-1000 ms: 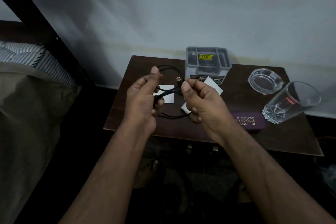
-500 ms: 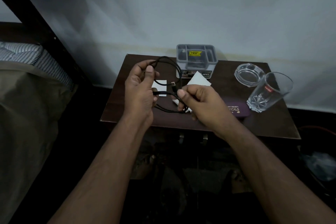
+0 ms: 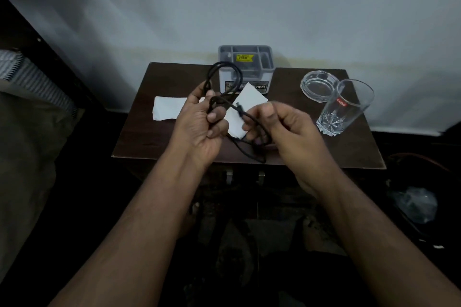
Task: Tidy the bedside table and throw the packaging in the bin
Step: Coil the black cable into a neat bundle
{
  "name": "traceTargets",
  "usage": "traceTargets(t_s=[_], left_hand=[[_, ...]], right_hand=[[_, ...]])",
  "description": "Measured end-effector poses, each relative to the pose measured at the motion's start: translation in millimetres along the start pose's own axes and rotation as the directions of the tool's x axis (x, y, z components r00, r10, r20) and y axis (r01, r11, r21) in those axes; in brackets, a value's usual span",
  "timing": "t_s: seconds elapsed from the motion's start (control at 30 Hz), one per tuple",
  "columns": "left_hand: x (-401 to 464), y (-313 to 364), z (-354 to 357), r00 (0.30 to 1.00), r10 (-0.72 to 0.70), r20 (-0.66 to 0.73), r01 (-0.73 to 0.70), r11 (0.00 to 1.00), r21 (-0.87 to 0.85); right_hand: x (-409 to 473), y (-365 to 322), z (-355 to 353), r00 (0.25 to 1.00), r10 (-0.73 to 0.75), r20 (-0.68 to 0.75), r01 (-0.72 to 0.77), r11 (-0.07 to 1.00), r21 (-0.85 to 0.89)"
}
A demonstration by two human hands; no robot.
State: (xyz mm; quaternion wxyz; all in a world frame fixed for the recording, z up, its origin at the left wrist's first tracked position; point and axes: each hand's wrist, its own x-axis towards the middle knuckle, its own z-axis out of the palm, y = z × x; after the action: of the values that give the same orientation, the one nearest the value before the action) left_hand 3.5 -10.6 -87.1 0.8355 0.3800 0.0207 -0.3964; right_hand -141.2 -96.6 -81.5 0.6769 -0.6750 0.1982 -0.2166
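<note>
Over the dark wooden bedside table (image 3: 139, 139) I hold a black cable (image 3: 225, 70) in both hands. My left hand (image 3: 199, 124) grips a bundle of its loops, one loop standing up above the fingers. My right hand (image 3: 287, 127) is closed on the other stretch, with a plug end showing between the two hands. Two white pieces of paper lie on the table under my hands, one (image 3: 167, 111) at the left and one (image 3: 252, 97) in front of a grey organiser box (image 3: 247, 65).
A glass ashtray (image 3: 318, 85) and a clear tumbler (image 3: 345, 107) stand at the table's right. A bed (image 3: 27, 97) is at the left. A bin with a clear liner (image 3: 414, 203) sits on the floor at the right. The wall runs behind the table.
My hands have shifted a little apart and the cable loops have been drawn up in my left hand. The purple case seen earlier is now hidden behind my right hand.
</note>
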Motion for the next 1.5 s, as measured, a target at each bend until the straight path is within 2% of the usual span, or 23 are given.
traceTargets(t_s=[0.07,0.17,0.27,0.37,0.43,0.5,0.53,0.6,0.7,0.77,0.93,1.03,1.17,1.33,1.4,1.5], left_hand=[[5,-2,0,0.998,-0.008,-0.063,0.007,1.000,-0.018],[7,-4,2,0.982,0.054,-0.179,-0.052,0.999,0.011],[7,-5,6,0.968,0.117,-0.223,-0.106,0.993,0.059],[-1,-5,13,0.957,0.195,-0.213,-0.149,0.965,0.217],[-1,-4,8,0.926,0.333,-0.178,-0.223,0.863,0.454],[-4,1,1,0.893,0.442,-0.080,-0.273,0.675,0.686],[-5,3,-1,0.884,0.467,-0.032,-0.299,0.616,0.729],[-6,7,-5,0.876,0.479,0.056,-0.368,0.588,0.721],[-14,9,0,0.881,0.446,0.160,-0.422,0.585,0.693],[-18,8,3,0.900,0.399,0.174,-0.410,0.641,0.649],[-17,10,7,0.980,0.147,0.131,-0.193,0.845,0.499],[-14,13,6,0.984,0.106,0.140,-0.153,0.908,0.390],[-13,13,5,0.980,0.100,0.171,-0.148,0.944,0.296],[-17,11,6,0.973,0.042,0.226,-0.098,0.965,0.242],[-20,9,8,0.970,0.048,0.238,-0.116,0.953,0.279],[-22,3,10,0.971,0.090,0.222,-0.181,0.884,0.431]], right_hand=[[-1,2,-5,0.996,0.019,0.087,-0.014,0.998,-0.061],[-1,6,-10,0.981,-0.043,0.191,0.096,0.957,-0.275],[2,13,-11,0.978,-0.109,0.177,0.186,0.839,-0.511],[4,18,-14,0.980,-0.158,0.116,0.196,0.819,-0.540],[4,17,-14,0.984,-0.133,0.117,0.175,0.844,-0.508],[1,15,-12,0.985,-0.113,0.131,0.163,0.856,-0.491],[0,14,-12,0.985,-0.119,0.127,0.166,0.857,-0.488],[-2,11,-11,0.985,-0.152,0.078,0.170,0.865,-0.472],[-1,5,-10,0.980,-0.186,-0.072,0.151,0.928,-0.340],[2,1,-8,0.973,-0.142,-0.180,0.100,0.970,-0.221],[5,-4,-5,0.944,-0.007,-0.331,-0.004,0.999,-0.032],[7,-4,-6,0.937,0.062,-0.344,-0.057,0.998,0.024],[7,-4,-5,0.944,0.063,-0.325,-0.090,0.994,-0.069],[6,-7,1,0.953,0.087,-0.290,-0.094,0.996,-0.009],[5,-8,2,0.940,0.109,-0.325,-0.107,0.994,0.022],[7,-5,-2,0.928,0.150,-0.341,-0.142,0.989,0.049]])
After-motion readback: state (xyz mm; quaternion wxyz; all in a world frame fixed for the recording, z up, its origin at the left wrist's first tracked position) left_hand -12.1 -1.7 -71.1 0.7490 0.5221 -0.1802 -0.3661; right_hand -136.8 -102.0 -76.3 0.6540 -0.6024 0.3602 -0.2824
